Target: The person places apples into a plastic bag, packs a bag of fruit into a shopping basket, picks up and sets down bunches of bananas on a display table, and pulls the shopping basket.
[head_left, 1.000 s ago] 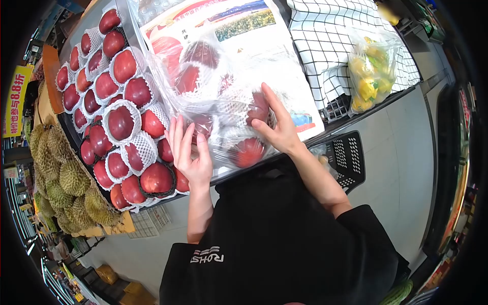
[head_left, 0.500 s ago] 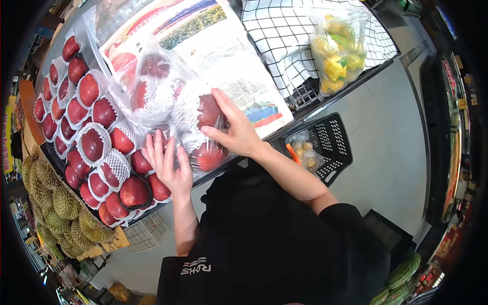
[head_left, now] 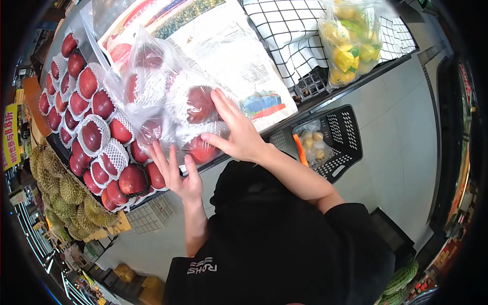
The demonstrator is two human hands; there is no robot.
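Note:
A clear plastic bag (head_left: 175, 81) holds several large red apples (head_left: 201, 104), most wrapped in white foam nets. It lies on the counter beside an open newspaper (head_left: 223, 56). My right hand (head_left: 238, 131) rests against the bag's right side, fingers stretched along an apple and thumb spread over the lower one. At the near edge of the bag is my left hand (head_left: 180, 175), fingers apart and fingertips at the plastic. Whether those fingertips press on it, I cannot tell.
Rows of netted apples (head_left: 92, 136) fill the left display, with durians (head_left: 63, 195) below. A bag of yellow fruit (head_left: 348, 48) sits on checked cloth (head_left: 284, 35) at the right. A black basket (head_left: 351, 140) holding a small bag of round fruit stands below the counter edge.
My left hand has drawn slightly back toward me, its fingers lower against the bag. My right hand stays on the bag's right side. The whole view has shifted a little.

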